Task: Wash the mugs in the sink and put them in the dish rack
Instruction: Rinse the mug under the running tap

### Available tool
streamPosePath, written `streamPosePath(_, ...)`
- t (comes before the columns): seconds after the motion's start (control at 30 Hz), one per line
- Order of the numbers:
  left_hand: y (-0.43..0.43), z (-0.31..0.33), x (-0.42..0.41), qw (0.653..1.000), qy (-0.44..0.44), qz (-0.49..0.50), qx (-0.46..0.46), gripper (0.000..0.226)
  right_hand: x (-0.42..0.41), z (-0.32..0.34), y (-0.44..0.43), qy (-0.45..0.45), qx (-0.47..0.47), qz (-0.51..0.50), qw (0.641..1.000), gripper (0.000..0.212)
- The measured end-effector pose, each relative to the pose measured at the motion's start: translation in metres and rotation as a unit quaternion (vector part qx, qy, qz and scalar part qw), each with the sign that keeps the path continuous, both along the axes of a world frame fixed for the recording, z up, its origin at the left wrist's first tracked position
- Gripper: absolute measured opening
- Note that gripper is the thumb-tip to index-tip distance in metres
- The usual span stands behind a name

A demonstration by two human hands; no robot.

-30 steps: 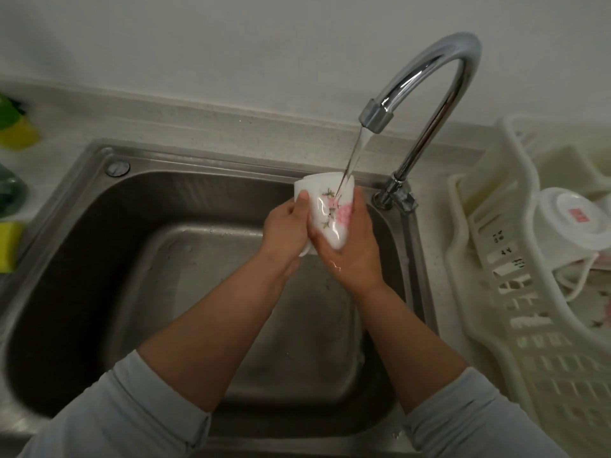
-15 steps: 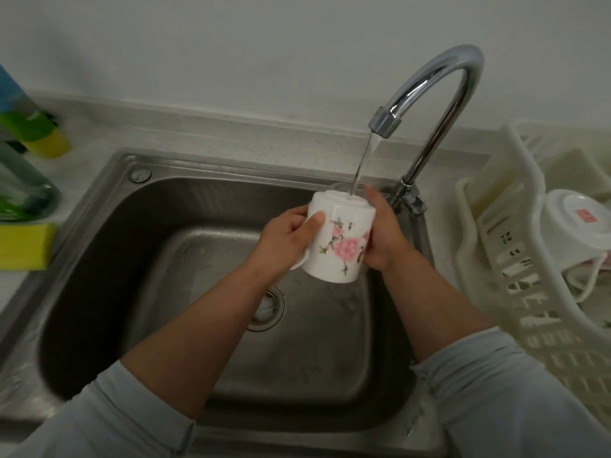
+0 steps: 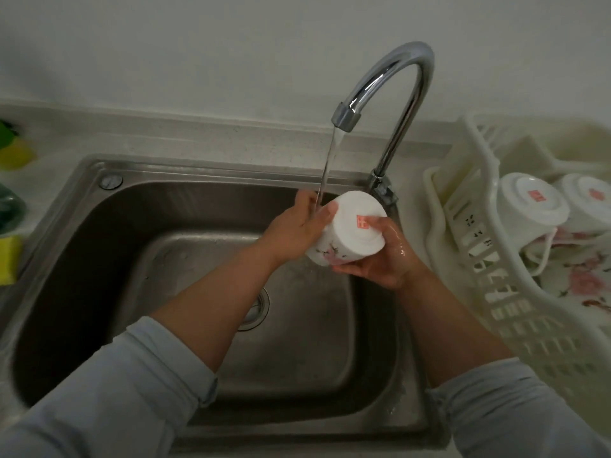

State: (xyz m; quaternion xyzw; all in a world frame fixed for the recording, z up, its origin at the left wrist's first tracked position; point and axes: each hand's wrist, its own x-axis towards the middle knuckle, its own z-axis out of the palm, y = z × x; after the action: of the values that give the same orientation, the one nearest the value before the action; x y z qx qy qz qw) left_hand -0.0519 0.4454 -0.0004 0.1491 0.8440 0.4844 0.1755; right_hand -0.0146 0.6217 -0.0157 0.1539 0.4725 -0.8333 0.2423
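Observation:
A white mug with pink flowers is held upside down and tilted over the steel sink, its base with a red mark facing up. My left hand grips its left side, thumb on the wall. My right hand cups it from the right and below, thumb on the base. Water from the tap falls onto my left hand beside the mug. Two more white mugs stand upside down in the cream dish rack at the right.
A floral plate lies in the rack below the mugs. A yellow sponge and green and yellow bottles stand on the counter left of the sink. The drain shows under my left forearm.
The mug has been turned over from upright to upside down and tilted. The water no longer runs into it but onto my left hand.

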Motion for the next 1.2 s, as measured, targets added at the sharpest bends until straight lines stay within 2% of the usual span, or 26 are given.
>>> streamPosePath(0.03, 0.001, 0.003, -0.001, 0.997, -0.068, -0.028, 0.009, 0.057, 0.002, 0.000, 0.000, 0.004, 0.013, -0.007, 1.000, 0.112)
streamPosePath(0.1, 0.002, 0.011, -0.005, 0.982, -0.164, -0.077, 0.045, 0.051, 0.004, 0.002, -0.002, 0.011, 0.037, -0.009, 0.999, 0.107)
streamPosePath(0.13, 0.001, 0.015, -0.007, 0.976, -0.192, -0.086, 0.062, 0.053, 0.003, 0.004, -0.003, 0.013, 0.052, -0.006, 0.999, 0.100)
streamPosePath(0.17, 0.000, 0.017, -0.011, 0.971, -0.207, -0.087, 0.077, 0.065, 0.002, 0.006, -0.005, 0.012, 0.066, -0.004, 0.998, 0.091)
streamPosePath(0.23, -0.003, 0.017, -0.016, 0.968, -0.216, -0.078, 0.104, 0.074, -0.003, 0.009, -0.011, 0.008, 0.086, -0.004, 0.996, 0.073)
streamPosePath(0.3, -0.007, 0.012, -0.018, 0.966, -0.205, -0.053, 0.148, 0.062, -0.008, 0.013, -0.017, 0.010, 0.104, -0.008, 0.994, 0.060)
streamPosePath(0.43, -0.015, 0.000, -0.015, 0.954, -0.191, -0.010, 0.230, 0.061, -0.018, 0.017, -0.030, 0.018, 0.130, 0.007, 0.991, 0.064)
streamPosePath(0.53, -0.014, -0.006, -0.012, 0.936, -0.179, 0.083, 0.292, 0.051, -0.027, 0.021, -0.044, 0.030, 0.117, -0.015, 0.993, 0.033)
streamPosePath(0.57, -0.011, -0.008, -0.011, 0.926, -0.177, 0.117, 0.312, 0.056, -0.029, 0.024, -0.049, 0.034, 0.109, -0.031, 0.993, 0.027)
streamPosePath(0.63, -0.006, -0.010, -0.009, 0.904, -0.182, 0.177, 0.345, 0.075, -0.034, 0.024, -0.059, 0.042, 0.105, -0.068, 0.991, 0.029)
streamPosePath(0.7, 0.001, -0.012, -0.008, 0.875, -0.193, 0.234, 0.378, 0.080, -0.037, 0.023, -0.067, 0.056, 0.130, -0.104, 0.985, 0.036)
streamPosePath(0.8, 0.011, -0.003, -0.001, 0.826, -0.222, 0.292, 0.428, 0.063, -0.037, 0.021, -0.073, 0.116, 0.210, -0.125, 0.963, 0.041)
streamPosePath(0.87, 0.016, 0.002, 0.002, 0.765, -0.297, 0.325, 0.470, 0.046, -0.033, 0.021, -0.074, 0.160, 0.260, -0.109, 0.946, 0.039)
streamPosePath(0.93, 0.015, 0.005, 0.000, 0.700, -0.372, 0.348, 0.500, 0.047, -0.028, 0.018, -0.070, 0.209, 0.297, -0.074, 0.929, 0.042)
streamPosePath(0.97, 0.013, 0.006, 0.000, 0.681, -0.395, 0.355, 0.503, 0.053, -0.025, 0.017, -0.065, 0.228, 0.310, -0.061, 0.921, 0.043)
streamPosePath(1.07, 0.006, 0.005, 0.001, 0.677, -0.435, 0.349, 0.480, 0.066, -0.025, 0.017, -0.039, 0.218, 0.355, -0.110, 0.902, 0.031)
streamPosePath(1.2, 0.005, 0.009, 0.007, 0.679, -0.436, 0.323, 0.494, 0.060, -0.033, 0.018, 0.001, 0.181, 0.535, -0.248, 0.787, 0.016)
